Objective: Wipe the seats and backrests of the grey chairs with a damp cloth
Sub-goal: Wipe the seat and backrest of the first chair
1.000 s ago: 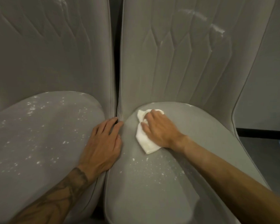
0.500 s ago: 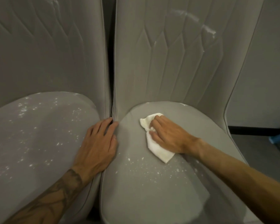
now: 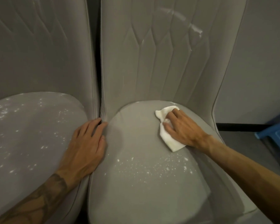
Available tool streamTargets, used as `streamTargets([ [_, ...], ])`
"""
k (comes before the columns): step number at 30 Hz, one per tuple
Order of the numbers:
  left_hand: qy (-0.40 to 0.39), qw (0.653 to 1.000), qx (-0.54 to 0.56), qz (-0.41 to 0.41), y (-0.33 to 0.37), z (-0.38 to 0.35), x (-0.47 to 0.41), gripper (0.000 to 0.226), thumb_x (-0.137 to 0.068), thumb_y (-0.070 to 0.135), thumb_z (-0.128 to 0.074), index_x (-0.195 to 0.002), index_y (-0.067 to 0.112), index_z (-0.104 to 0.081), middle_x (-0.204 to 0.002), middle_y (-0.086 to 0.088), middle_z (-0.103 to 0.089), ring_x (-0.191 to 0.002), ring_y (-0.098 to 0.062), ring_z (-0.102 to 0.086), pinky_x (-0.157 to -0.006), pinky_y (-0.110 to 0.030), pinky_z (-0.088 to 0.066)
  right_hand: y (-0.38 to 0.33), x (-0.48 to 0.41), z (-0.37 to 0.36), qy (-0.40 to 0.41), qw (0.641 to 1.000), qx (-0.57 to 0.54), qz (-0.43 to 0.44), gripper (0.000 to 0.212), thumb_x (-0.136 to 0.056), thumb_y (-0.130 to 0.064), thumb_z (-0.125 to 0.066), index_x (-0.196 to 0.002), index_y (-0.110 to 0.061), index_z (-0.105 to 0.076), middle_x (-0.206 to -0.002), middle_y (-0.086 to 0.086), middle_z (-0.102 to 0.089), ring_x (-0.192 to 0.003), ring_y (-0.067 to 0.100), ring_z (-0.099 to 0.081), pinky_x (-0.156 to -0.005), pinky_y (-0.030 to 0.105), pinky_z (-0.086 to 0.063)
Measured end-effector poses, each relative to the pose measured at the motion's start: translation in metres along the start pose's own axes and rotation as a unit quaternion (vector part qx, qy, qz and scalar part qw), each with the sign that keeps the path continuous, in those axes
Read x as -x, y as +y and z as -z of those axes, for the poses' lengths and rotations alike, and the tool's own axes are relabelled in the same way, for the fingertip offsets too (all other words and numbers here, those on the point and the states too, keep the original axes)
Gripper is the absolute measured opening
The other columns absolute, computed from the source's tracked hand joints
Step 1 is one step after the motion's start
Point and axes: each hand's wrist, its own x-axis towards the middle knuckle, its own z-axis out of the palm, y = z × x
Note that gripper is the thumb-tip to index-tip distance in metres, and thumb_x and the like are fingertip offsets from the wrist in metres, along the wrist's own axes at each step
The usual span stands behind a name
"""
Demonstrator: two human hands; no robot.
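Since a second ago, the white cloth [image 3: 167, 135] has been carried from the back left of the right seat [image 3: 144, 191] toward its back right, so that rear strip is judged wiped. It is pressed flat under the right hand [image 3: 183, 129], fingers spread, while the left hand [image 3: 86, 146] lies open on the gap between seats. White specks [image 3: 152, 168] remain nearer, with room before the front edge; the left seat [image 3: 27, 135] stays speckled.
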Motion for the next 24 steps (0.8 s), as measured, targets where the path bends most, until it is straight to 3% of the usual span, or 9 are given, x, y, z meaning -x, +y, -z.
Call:
streamTargets([
  [2, -0.002, 1.0, 0.0, 0.003, 0.002, 0.001, 0.0, 0.057, -0.102, 0.031, -0.028, -0.147, 0.007, -0.053, -0.153, -0.015, -0.05, -0.137, -0.033, -0.049, -0.117, -0.05, -0.038, 0.015, 0.001, 0.006, -0.003, 1.0, 0.023, -0.022, 0.019, -0.097, -0.02, -0.053, -0.087, -0.003, -0.054, -0.088, 0.015, -0.054, -0.082, 0.033, -0.052, -0.083, 0.043, -0.041],
  [5, -0.002, 1.0, 0.0, 0.006, 0.004, 0.002, 0.0, 0.058, -0.101, 0.032, -0.027, -0.147, 0.006, -0.053, -0.153, -0.016, -0.05, -0.137, -0.035, -0.049, -0.117, -0.051, -0.038, 0.009, 0.001, 0.011, 0.012, 0.998, 0.038, -0.039, 0.025, -0.092, -0.023, -0.043, -0.084, -0.002, -0.054, -0.085, 0.017, -0.053, -0.08, 0.034, -0.05, -0.081, 0.048, -0.043],
  [8, -0.001, 1.0, 0.002, 0.004, 0.004, 0.003, 0.0, 0.057, -0.101, 0.031, -0.029, -0.146, 0.006, -0.053, -0.153, -0.015, -0.05, -0.136, -0.035, -0.05, -0.115, -0.051, -0.039, -0.014, 0.009, 0.003, 0.006, 1.0, 0.026, -0.003, 0.026, -0.089, -0.031, -0.036, -0.084, -0.009, -0.049, -0.084, 0.012, -0.05, -0.079, 0.029, -0.044, -0.079, 0.043, -0.039],
  [11, 0.003, 1.0, -0.011, -0.003, 0.003, 0.002, -0.001, 0.054, -0.101, 0.028, -0.032, -0.145, 0.007, -0.053, -0.152, -0.015, -0.05, -0.134, -0.035, -0.051, -0.113, -0.051, -0.041, 0.001, 0.02, -0.004, -0.006, 1.0, -0.005, 0.018, 0.02, -0.093, -0.03, -0.04, -0.087, -0.012, -0.045, -0.089, 0.007, -0.047, -0.078, 0.024, -0.04, -0.077, 0.038, -0.036],
  [13, 0.002, 1.0, -0.009, -0.002, 0.003, 0.001, -0.001, 0.054, -0.101, 0.029, -0.033, -0.146, 0.008, -0.053, -0.152, -0.014, -0.05, -0.135, -0.033, -0.05, -0.113, -0.049, -0.04, 0.023, 0.017, 0.002, 0.003, 1.0, 0.009, -0.022, 0.016, -0.096, -0.023, -0.046, -0.089, -0.009, -0.049, -0.091, 0.01, -0.049, -0.081, 0.026, -0.044, -0.079, 0.042, -0.041],
  [16, 0.007, 1.0, -0.007, 0.0, 0.002, -0.002, -0.001, 0.053, -0.101, 0.029, -0.034, -0.145, 0.008, -0.054, -0.152, -0.014, -0.05, -0.135, -0.033, -0.05, -0.113, -0.049, -0.04, 0.027, 0.013, 0.006, 0.043, 0.998, 0.05, -0.02, 0.016, -0.088, -0.008, -0.06, -0.075, -0.003, -0.052, -0.078, 0.017, -0.051, -0.07, 0.032, -0.047, -0.067, 0.048, -0.047],
  [18, 0.006, 1.0, -0.005, -0.001, 0.002, -0.002, -0.002, 0.054, -0.101, 0.03, -0.032, -0.145, 0.007, -0.054, -0.151, -0.015, -0.05, -0.135, -0.034, -0.05, -0.113, -0.05, -0.039, 0.02, 0.022, 0.0, 0.033, 0.997, 0.05, 0.043, 0.021, -0.093, -0.013, -0.055, -0.075, -0.01, -0.045, -0.075, 0.009, -0.045, -0.067, 0.026, -0.041, -0.068, 0.044, -0.044],
  [21, 0.002, 1.0, -0.003, -0.001, 0.001, -0.002, -0.001, 0.056, -0.101, 0.031, -0.03, -0.146, 0.007, -0.053, -0.152, -0.015, -0.05, -0.136, -0.035, -0.049, -0.115, -0.051, -0.038, 0.031, 0.041, -0.007, 0.021, 0.997, 0.039, 0.068, 0.027, -0.105, -0.036, -0.034, -0.086, -0.019, -0.037, -0.084, -0.003, -0.04, -0.074, 0.016, -0.034, -0.076, 0.03, -0.034],
  [24, 0.001, 1.0, -0.003, -0.001, 0.002, -0.001, -0.001, 0.056, -0.101, 0.031, -0.03, -0.146, 0.006, -0.053, -0.152, -0.016, -0.05, -0.136, -0.036, -0.049, -0.115, -0.052, -0.039, 0.044, 0.04, 0.001, 0.05, 0.997, 0.057, 0.026, 0.023, -0.104, -0.025, -0.045, -0.086, -0.011, -0.047, -0.083, 0.008, -0.048, -0.074, 0.026, -0.044, -0.076, 0.042, -0.043],
])
